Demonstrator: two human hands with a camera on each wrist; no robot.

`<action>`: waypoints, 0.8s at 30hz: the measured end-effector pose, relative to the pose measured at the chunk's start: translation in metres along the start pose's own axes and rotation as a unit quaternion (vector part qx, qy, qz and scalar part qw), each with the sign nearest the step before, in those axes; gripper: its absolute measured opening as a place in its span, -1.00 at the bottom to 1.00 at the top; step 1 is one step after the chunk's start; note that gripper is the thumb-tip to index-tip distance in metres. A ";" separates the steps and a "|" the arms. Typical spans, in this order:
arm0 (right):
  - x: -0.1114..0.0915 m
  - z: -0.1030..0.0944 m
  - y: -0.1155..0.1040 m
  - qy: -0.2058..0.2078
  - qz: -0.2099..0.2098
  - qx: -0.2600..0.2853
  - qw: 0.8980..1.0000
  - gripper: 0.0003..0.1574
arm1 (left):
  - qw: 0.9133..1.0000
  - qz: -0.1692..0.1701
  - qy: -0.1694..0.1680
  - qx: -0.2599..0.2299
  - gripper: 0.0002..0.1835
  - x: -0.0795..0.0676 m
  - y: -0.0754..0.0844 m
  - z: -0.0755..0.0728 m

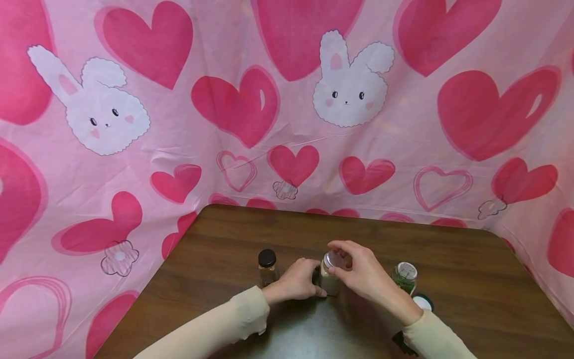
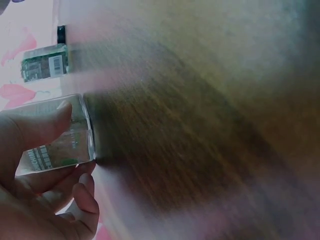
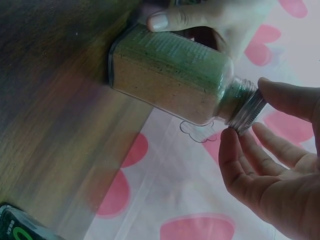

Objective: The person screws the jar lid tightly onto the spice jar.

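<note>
A squarish glass spice jar (image 1: 329,281) holding tan powder stands upright on the wooden table. My left hand (image 1: 293,281) grips its body low down, thumb on one side and fingers on the other. At the top, my right hand (image 1: 362,267) pinches the ribbed, clear-looking cap (image 3: 248,112) between thumb and fingertips. In the right wrist view the cap sits at the threaded neck (image 3: 242,86), slightly tilted to it. The left wrist view shows the jar (image 2: 60,150) with printed lettering on its side.
Left of my left hand stands a black-capped spice jar (image 1: 267,262), partly hidden. Beyond my right forearm are a jar of green herbs (image 1: 405,276) and a black lid with a white inside (image 1: 423,301). A dark item (image 1: 403,343) lies by the right sleeve. A pink heart-patterned cloth (image 1: 296,164) hangs behind the table.
</note>
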State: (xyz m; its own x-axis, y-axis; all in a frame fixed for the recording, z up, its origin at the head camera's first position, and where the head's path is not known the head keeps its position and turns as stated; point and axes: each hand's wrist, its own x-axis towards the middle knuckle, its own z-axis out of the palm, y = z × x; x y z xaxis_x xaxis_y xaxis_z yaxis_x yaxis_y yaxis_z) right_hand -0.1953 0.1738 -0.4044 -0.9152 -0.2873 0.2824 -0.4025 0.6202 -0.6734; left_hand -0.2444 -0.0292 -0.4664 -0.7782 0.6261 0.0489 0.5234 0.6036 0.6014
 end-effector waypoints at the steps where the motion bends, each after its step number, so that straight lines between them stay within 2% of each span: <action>1: 0.000 0.000 0.000 0.000 0.000 -0.001 1.000 -0.36 | 1.000 0.001 0.000 0.000 -0.55 0.000 0.000 0.000; 24: 0.001 0.002 0.000 -0.004 -0.013 -0.011 1.000 -0.41 | 1.000 -0.015 0.000 -0.004 -0.51 -0.002 0.000 0.001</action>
State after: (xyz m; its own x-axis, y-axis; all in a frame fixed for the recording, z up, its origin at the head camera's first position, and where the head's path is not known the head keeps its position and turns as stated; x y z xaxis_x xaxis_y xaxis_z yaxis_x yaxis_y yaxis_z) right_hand -0.1964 0.1714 -0.4055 -0.9047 -0.3082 0.2941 -0.4257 0.6286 -0.6508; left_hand -0.2427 -0.0297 -0.4670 -0.7939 0.6073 0.0301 0.4964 0.6188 0.6088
